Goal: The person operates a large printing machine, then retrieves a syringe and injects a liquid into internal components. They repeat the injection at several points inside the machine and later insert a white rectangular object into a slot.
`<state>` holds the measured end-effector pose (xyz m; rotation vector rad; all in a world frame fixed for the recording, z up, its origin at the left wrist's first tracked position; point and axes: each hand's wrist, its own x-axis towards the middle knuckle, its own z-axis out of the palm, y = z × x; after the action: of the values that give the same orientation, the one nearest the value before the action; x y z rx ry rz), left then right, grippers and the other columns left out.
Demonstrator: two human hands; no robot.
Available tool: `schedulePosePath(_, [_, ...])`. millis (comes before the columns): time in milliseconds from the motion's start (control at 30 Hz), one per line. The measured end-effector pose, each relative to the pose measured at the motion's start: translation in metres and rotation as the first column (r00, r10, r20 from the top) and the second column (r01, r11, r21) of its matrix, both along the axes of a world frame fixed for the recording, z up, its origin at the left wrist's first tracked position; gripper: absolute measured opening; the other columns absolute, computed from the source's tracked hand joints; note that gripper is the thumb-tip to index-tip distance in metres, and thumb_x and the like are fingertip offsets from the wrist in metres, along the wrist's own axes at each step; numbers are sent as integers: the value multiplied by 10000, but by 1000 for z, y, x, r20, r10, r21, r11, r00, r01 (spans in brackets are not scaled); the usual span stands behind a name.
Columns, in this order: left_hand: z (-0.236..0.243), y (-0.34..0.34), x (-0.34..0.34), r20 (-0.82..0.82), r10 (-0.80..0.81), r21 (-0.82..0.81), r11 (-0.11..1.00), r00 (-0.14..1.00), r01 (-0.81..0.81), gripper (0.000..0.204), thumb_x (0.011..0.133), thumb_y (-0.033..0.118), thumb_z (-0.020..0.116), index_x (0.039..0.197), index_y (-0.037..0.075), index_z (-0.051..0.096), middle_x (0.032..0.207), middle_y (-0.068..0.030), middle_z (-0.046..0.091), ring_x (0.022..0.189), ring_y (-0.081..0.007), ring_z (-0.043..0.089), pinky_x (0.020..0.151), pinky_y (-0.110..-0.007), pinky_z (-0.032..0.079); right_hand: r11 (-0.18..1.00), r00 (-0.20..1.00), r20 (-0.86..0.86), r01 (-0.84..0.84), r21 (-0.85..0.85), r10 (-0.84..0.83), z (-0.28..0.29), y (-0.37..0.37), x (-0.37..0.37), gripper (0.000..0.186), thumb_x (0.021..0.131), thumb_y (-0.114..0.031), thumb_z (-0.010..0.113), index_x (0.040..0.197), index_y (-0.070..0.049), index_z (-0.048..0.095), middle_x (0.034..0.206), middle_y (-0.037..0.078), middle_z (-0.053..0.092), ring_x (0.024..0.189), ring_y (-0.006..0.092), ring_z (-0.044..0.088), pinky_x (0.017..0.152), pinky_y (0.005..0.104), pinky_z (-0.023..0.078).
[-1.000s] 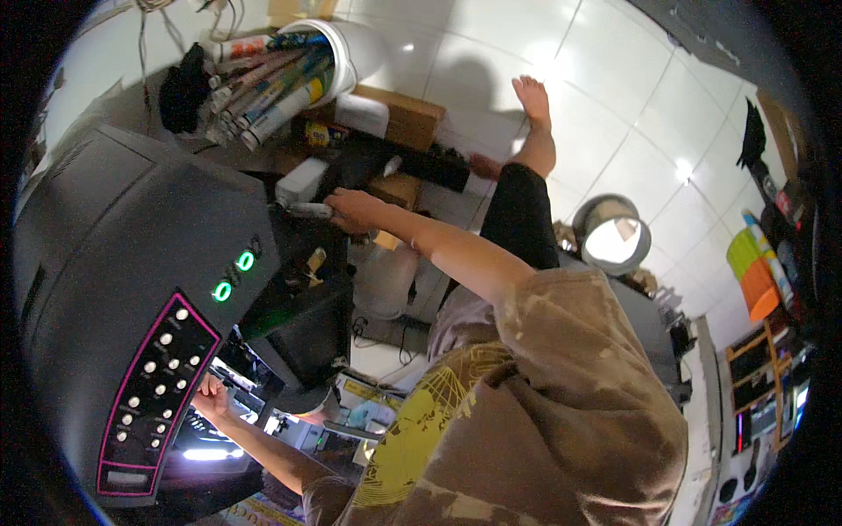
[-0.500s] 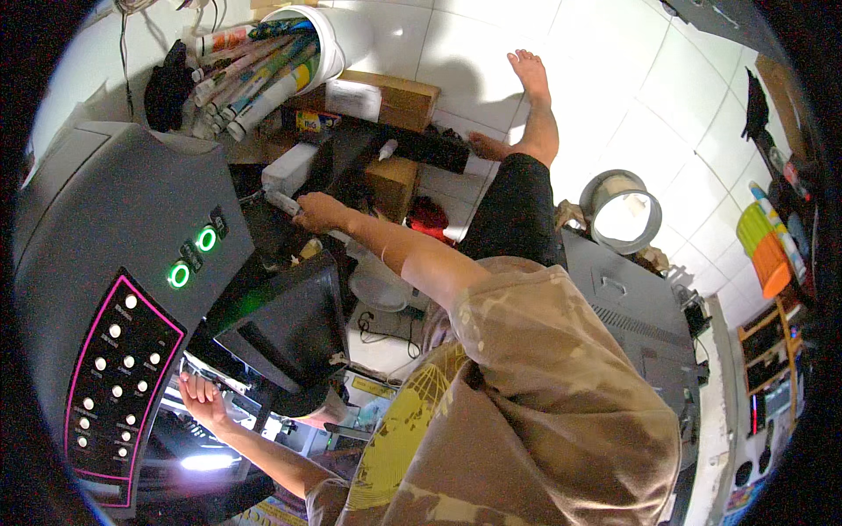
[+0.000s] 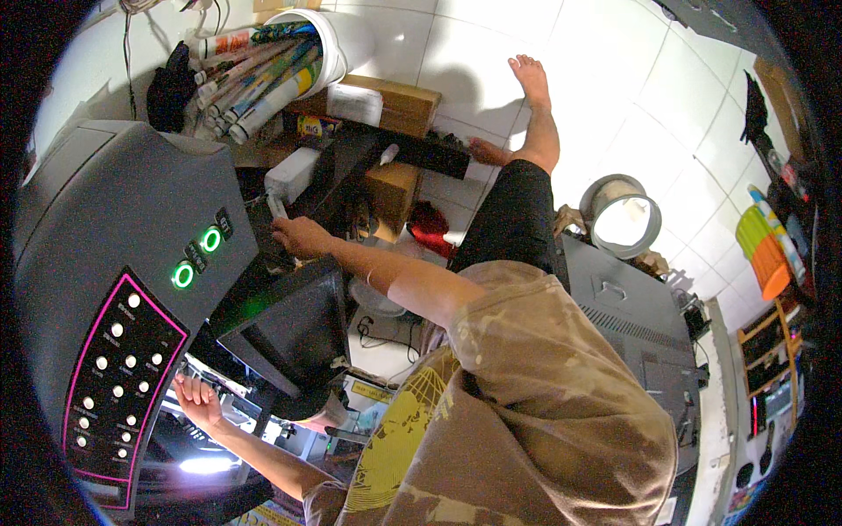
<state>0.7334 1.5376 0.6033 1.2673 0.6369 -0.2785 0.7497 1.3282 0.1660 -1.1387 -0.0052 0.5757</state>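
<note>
My right hand point(image 3: 303, 238) is closed, with a small pale stick-like piece point(image 3: 277, 208) sticking out past its fingers; its exact kind is unclear. The hand is between a white box-shaped object point(image 3: 292, 174) and a black monitor-like panel point(image 3: 294, 329). My left hand point(image 3: 200, 401) is at the lit opening below the edge of a large dark grey machine point(image 3: 132, 202). Its fingers are loosely bent and apart, with nothing seen in them. The machine's control panel point(image 3: 114, 386) has a pink border and several white round buttons; two green ring lights glow above it.
Rolled prints point(image 3: 263, 83) stick out of a white bucket point(image 3: 346, 44) at the far left. Cardboard boxes point(image 3: 399, 103) lie beside it. A grey cabinet point(image 3: 614, 307) and a round grey bin point(image 3: 621, 215) stand to the right. A white lamp point(image 3: 209, 465) shines within the machine.
My right hand has moved down and left, nearer the machine, and the pale piece in it has turned more upright. My left hand has barely shifted.
</note>
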Motion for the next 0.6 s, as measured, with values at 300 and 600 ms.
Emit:
schedulePosePath(300, [3,-4,-7,11,74,45,996,997,-75,308,1099,262,437,1083,-12,576,637,41,322,506,-59,232,444,-250,204,991,984,164,-83,109,64,-10,34,7,632,911,-254,641,1448,-127,333,1113,352,598,1027,524,613,896,589,486])
schedulePosePath(600, [6,-8,-12,18,109,63,992,994,-110,285,1097,250,439,1089,0,576,634,38,330,499,-62,256,438,-248,226,997,894,447,-1,73,-32,-33,84,7,748,916,-113,581,1532,-81,159,1174,378,535,1077,539,561,943,599,445])
